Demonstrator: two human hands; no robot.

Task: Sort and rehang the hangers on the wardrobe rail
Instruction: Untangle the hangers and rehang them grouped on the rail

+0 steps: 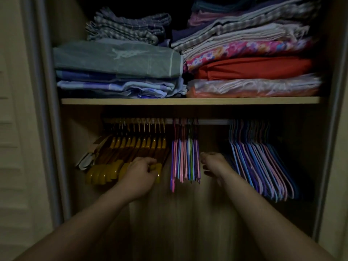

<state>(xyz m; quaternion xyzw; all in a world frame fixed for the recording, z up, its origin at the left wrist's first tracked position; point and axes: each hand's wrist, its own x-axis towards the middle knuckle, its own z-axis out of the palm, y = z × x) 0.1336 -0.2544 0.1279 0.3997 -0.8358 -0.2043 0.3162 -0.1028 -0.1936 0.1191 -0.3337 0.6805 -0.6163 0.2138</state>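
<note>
Rail: the wardrobe rail [212, 121] runs below the shelf [188, 100], and three groups of hangers hang on it.
Left group: the wooden hangers [135, 147] hang close together at the left part of the rail.
Middle group: a small bunch of thin coloured hangers [185, 159] hangs at the middle, just beside the wooden ones.
Right group: many thin blue and pink hangers [263, 162] hang at the right, apart from the middle bunch.
My left hand [140, 173]: my fingers are curled around the lower end of the rightmost wooden hangers; the grip is grasping them.
My right hand [213, 163]: it is between the middle bunch and the right group; the picture is blurred here, so I cannot tell if the grip holds something.
Shelf: folded cloths [244, 66] lie in stacks on it.
</note>
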